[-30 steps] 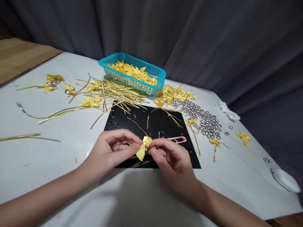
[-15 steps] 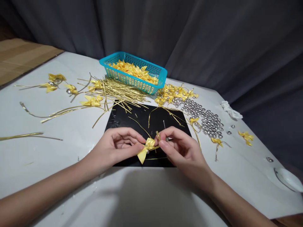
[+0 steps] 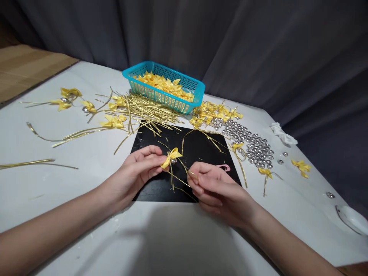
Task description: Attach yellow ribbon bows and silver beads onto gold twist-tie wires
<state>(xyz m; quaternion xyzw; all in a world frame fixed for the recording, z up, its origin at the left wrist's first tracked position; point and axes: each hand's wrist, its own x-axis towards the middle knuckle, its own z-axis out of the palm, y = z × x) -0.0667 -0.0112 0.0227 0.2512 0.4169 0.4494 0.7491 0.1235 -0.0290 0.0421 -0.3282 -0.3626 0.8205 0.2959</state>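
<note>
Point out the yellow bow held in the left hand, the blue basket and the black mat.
Yellow bow [image 3: 171, 154], head view: on the ribbon near its middle.
Blue basket [image 3: 158, 95], head view: on its front wall.
Black mat [image 3: 199, 148], head view: on a bare part.

Before you on the white flat counter [image 3: 94, 153] lies a black rectangular mat [image 3: 198, 151], your left hand [image 3: 140, 168] and right hand [image 3: 215, 188] partly over it. Behind it come long gold metallic ties [image 3: 152, 109], then a turquoise rectangular plastic basket [image 3: 163, 100] holding yellow ribbon bows [image 3: 163, 85]; rounded silver beads [image 3: 255, 149] lie rightward.
</note>
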